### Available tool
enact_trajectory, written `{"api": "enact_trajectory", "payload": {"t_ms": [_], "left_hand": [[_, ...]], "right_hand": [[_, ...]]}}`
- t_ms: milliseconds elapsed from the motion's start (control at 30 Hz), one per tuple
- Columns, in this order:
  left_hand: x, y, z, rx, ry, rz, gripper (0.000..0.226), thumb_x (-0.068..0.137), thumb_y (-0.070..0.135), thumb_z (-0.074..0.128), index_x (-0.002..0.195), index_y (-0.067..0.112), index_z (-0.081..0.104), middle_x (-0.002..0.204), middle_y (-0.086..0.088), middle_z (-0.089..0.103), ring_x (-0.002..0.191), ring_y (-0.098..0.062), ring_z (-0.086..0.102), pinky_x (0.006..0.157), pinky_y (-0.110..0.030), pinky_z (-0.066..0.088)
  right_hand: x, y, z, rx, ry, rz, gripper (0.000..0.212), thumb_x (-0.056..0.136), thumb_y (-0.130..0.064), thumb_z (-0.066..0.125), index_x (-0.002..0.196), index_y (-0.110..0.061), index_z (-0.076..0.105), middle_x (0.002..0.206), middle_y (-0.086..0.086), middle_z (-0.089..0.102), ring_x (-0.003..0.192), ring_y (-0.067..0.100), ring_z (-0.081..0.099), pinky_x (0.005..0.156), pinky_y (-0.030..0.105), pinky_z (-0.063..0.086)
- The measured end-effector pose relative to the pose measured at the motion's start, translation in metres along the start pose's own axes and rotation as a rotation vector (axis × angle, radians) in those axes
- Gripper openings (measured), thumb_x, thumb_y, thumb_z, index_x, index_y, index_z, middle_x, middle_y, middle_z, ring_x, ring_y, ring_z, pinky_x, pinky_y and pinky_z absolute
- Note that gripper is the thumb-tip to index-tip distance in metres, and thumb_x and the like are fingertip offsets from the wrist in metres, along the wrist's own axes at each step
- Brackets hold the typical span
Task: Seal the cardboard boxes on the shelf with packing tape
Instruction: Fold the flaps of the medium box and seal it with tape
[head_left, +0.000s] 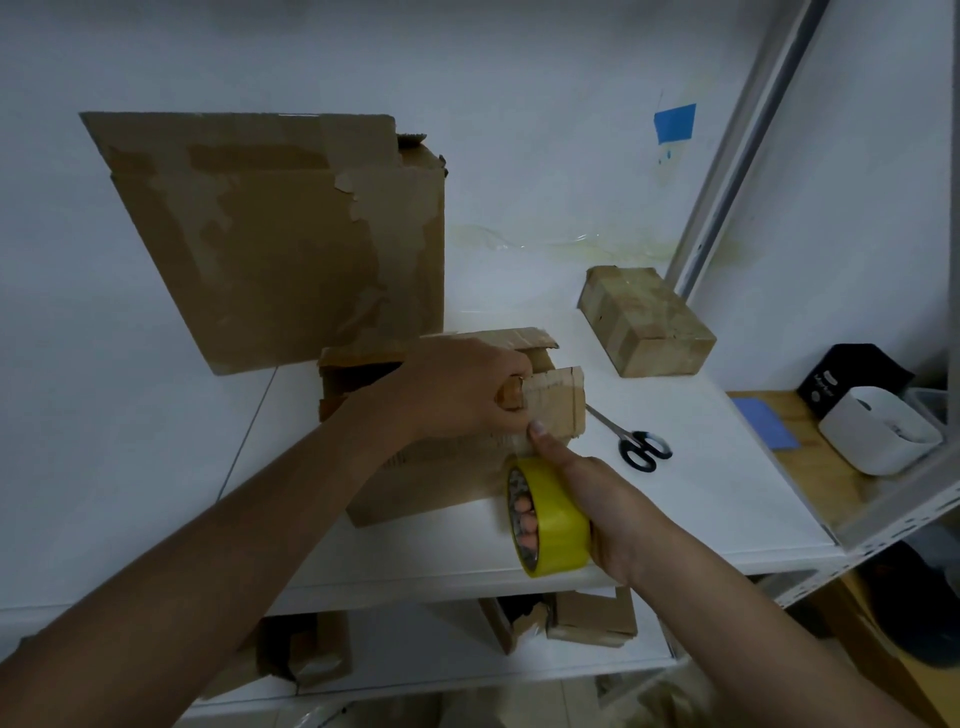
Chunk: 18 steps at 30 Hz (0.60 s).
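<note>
A large worn box (291, 244) stands at the back left corner of the shelf (727, 493). Mid-shelf near the front edge sits the open box (431, 478). The left hand (457, 389) curls its fingers over the top flap (556, 400), gripping it down. Just right of it, the right hand (608, 499) grasps the yellow tape roll (550, 514), fingers through the core, thumb pressing at the box's upper edge. The step will likely go best if the flaps are held flush, the tape end is anchored firmly, and the roll is then drawn taut across the seam. Scissors (639, 447) lie toward the right edge.
</note>
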<state>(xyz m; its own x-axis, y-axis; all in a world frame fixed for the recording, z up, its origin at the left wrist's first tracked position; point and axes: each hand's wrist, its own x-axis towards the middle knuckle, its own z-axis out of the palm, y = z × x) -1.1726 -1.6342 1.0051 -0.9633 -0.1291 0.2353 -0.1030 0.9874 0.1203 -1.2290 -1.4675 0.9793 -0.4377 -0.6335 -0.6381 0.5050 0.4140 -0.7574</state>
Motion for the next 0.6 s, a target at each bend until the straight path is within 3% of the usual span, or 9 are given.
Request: {"api": "enact_trajectory", "payload": {"t_ms": [133, 267, 333, 400, 500, 600], "left_hand": [[0.000, -0.004, -0.005, -0.052, -0.136, -0.026, 0.035, 0.087, 0.058, 0.064, 0.097, 0.024, 0.060, 0.077, 0.014, 0.051, 0.070, -0.004, 0.047, 0.061, -0.021, 0.035], [-0.004, 0.003, -0.004, 0.027, -0.058, -0.023, 0.041, 0.085, 0.059, 0.065, 0.107, 0.025, 0.056, 0.085, 0.018, 0.049, 0.079, -0.006, 0.051, 0.068, -0.021, 0.039], [-0.009, 0.009, -0.006, 0.050, 0.083, 0.006, 0.049, 0.081, 0.053, 0.073, 0.117, 0.026, 0.054, 0.096, 0.013, 0.055, 0.086, -0.009, 0.056, 0.073, -0.021, 0.044], [-0.014, 0.012, -0.002, 0.138, 0.356, 0.125, 0.046, 0.076, 0.041, 0.082, 0.109, 0.020, 0.058, 0.102, 0.000, 0.062, 0.090, -0.017, 0.058, 0.072, -0.026, 0.046], [-0.027, 0.016, 0.009, 0.243, 0.639, 0.208, 0.016, 0.086, 0.022, 0.064, 0.101, 0.016, 0.063, 0.109, -0.006, 0.065, 0.105, -0.025, 0.050, 0.087, -0.039, 0.042], [-0.044, 0.014, 0.018, 0.222, 0.762, 0.109, 0.015, 0.090, 0.017, 0.055, 0.090, 0.012, 0.069, 0.101, -0.006, 0.069, 0.099, -0.022, 0.049, 0.085, -0.037, 0.034]], "right_hand": [[-0.002, -0.003, -0.006, 0.087, -0.065, 0.047, 0.042, 0.090, -0.045, 0.059, 0.103, -0.005, 0.062, 0.069, 0.013, 0.066, 0.053, 0.022, 0.063, 0.054, 0.029, 0.054], [-0.002, -0.002, -0.005, 0.084, -0.066, 0.000, 0.042, 0.090, -0.037, 0.061, 0.111, -0.001, 0.063, 0.080, 0.016, 0.069, 0.063, 0.024, 0.067, 0.063, 0.034, 0.054], [-0.002, -0.003, -0.003, 0.083, -0.037, -0.018, 0.041, 0.095, -0.033, 0.056, 0.117, 0.002, 0.061, 0.081, 0.018, 0.070, 0.064, 0.025, 0.068, 0.063, 0.034, 0.055], [-0.003, -0.003, -0.003, 0.109, -0.026, -0.042, 0.037, 0.100, -0.025, 0.047, 0.119, 0.005, 0.059, 0.076, 0.019, 0.070, 0.058, 0.024, 0.067, 0.055, 0.031, 0.056], [-0.009, -0.007, -0.004, 0.102, -0.002, -0.155, 0.026, 0.103, -0.016, 0.043, 0.112, 0.003, 0.059, 0.061, 0.013, 0.068, 0.046, 0.020, 0.065, 0.042, 0.024, 0.052], [-0.010, -0.010, -0.005, 0.107, 0.016, -0.202, 0.021, 0.102, -0.012, 0.045, 0.121, -0.004, 0.052, 0.057, 0.009, 0.069, 0.045, 0.019, 0.065, 0.040, 0.024, 0.051]]}}
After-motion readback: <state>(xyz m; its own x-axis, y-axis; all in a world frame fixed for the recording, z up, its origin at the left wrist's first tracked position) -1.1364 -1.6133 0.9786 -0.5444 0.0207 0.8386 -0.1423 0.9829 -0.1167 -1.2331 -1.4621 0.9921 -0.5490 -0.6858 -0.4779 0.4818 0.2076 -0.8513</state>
